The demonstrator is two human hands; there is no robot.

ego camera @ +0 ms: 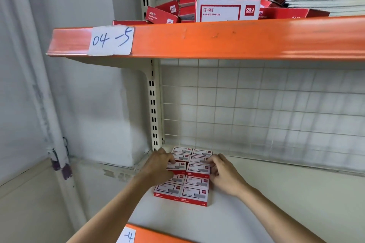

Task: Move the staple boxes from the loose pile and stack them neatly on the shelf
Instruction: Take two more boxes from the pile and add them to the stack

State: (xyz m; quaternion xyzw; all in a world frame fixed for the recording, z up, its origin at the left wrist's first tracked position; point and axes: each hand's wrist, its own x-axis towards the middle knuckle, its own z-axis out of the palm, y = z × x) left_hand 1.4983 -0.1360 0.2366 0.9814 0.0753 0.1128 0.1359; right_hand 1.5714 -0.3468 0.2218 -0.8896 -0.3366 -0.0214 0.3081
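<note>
Squaring the stacked staple boxes point(184, 173) — left hand point(158, 165) and right hand point(224, 171) fingers curled, pinching the top pair — next, fetch from the loose pile point(217, 8).

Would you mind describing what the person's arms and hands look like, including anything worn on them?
Both forearms are bare, with no sleeves in view. The left hand and right hand wear no gloves, and no rings, watch or bracelet show at either wrist.
</note>
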